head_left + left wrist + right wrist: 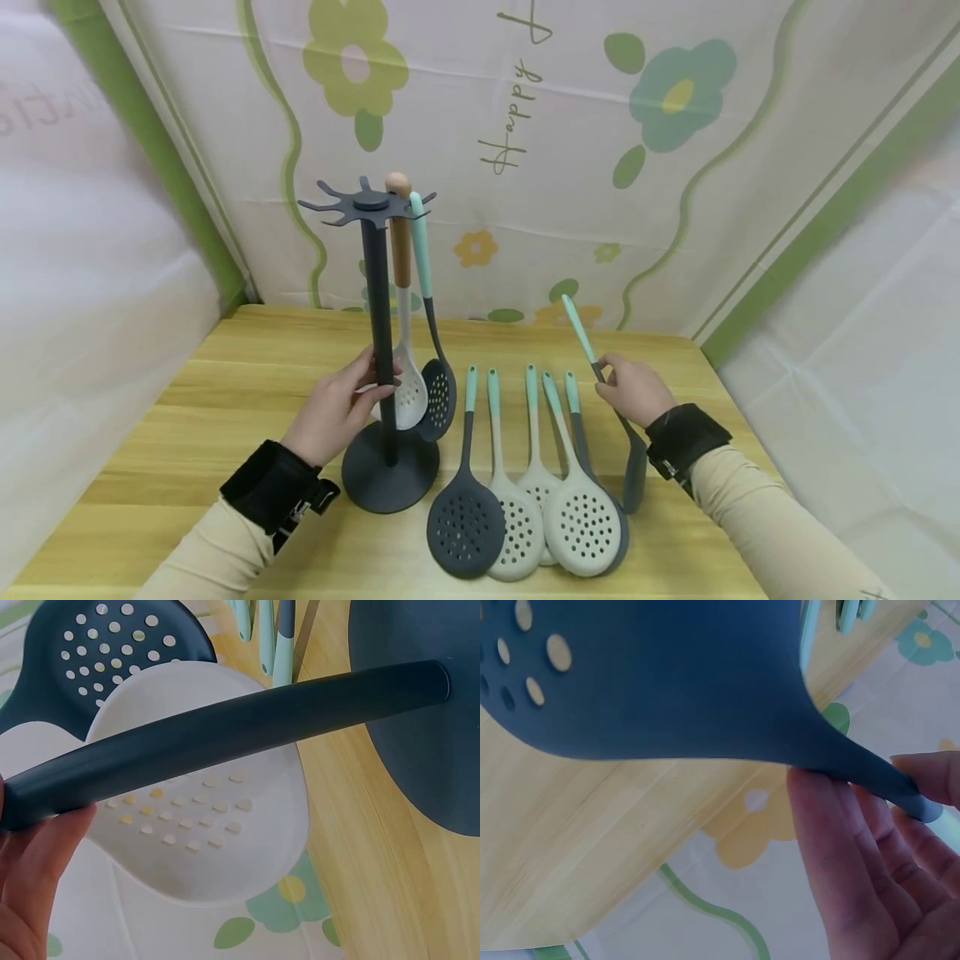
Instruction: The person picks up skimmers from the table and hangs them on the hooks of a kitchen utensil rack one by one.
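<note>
My left hand point(333, 410) grips the pole of a dark utensil stand point(378, 308), which has a round base and a top ring of curved hooks. From the hooks hang a white slotted skimmer point(410, 400) with a wooden handle and a dark skimmer point(439, 398) with a mint handle. To the right, my right hand point(639, 392) holds another dark skimmer point(634, 473) by its handle, just below the mint part. Its head points down and shows edge-on in the head view; in the right wrist view its holes point(559, 652) show.
Between the hands, several skimmers lie side by side on the wooden table point(247, 383), handles pointing away: a dark one point(465, 533) at left, then overlapping pale ones point(582, 525) with a dark one point(620, 546) partly hidden beneath. A flower-printed cloth point(480, 100) hangs behind.
</note>
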Motion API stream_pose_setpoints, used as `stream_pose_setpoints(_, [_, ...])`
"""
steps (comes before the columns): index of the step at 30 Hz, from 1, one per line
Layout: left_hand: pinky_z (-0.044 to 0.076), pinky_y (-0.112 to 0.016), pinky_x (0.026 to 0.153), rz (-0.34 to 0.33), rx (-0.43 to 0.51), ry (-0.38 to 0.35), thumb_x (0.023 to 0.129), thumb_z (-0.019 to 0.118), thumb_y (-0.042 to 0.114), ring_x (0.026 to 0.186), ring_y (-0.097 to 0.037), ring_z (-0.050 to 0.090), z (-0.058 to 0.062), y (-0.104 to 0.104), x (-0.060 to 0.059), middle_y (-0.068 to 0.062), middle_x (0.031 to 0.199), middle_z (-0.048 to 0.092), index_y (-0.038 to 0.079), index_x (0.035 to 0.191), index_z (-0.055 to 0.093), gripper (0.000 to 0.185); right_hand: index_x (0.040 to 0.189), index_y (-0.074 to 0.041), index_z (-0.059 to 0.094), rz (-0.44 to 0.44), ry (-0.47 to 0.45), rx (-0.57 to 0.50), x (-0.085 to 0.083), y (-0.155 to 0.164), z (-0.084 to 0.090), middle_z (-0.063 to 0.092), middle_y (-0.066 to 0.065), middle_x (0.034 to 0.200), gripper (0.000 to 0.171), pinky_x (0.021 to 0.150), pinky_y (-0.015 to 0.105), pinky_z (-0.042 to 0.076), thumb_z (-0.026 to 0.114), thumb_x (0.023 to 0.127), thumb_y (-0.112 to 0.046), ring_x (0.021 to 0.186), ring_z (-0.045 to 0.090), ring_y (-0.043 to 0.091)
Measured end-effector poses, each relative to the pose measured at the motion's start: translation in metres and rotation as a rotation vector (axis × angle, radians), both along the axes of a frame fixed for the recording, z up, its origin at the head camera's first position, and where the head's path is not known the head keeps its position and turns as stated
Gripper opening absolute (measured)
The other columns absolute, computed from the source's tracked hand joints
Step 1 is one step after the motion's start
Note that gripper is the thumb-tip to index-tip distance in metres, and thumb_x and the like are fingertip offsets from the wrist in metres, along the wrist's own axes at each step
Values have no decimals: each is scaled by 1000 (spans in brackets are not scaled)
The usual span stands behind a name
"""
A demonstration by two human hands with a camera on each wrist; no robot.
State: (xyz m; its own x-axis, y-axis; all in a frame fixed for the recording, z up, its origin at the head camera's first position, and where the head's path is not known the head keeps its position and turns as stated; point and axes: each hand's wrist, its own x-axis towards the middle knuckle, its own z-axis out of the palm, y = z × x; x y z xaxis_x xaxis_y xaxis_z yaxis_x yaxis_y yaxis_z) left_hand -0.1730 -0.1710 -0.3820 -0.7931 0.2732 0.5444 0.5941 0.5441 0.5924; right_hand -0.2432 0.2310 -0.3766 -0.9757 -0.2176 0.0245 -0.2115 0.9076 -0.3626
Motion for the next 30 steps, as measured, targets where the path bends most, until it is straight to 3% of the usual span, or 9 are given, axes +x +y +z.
stream_pose_setpoints(16, [63, -37, 76, 40, 35, 91, 85, 71, -5, 93, -32, 74, -5, 4, 0, -17, 104, 74, -4, 125, 58, 42, 121, 2, 57, 21, 16, -9, 2, -8, 3, 64, 7, 76, 31, 49, 26, 40, 60, 93, -11, 53, 50, 14])
stream_pose_setpoints(30, [62, -40, 74, 100, 45, 35, 84, 74, -1, 93, -32, 74, -5, 9, 3, -17, 99, 75, -1, 118, 62, 36, 122, 2, 56, 49, 39, -9, 5, -13, 6, 64, 6, 76, 31, 48, 26, 37, 59, 94, -12, 52, 47, 14])
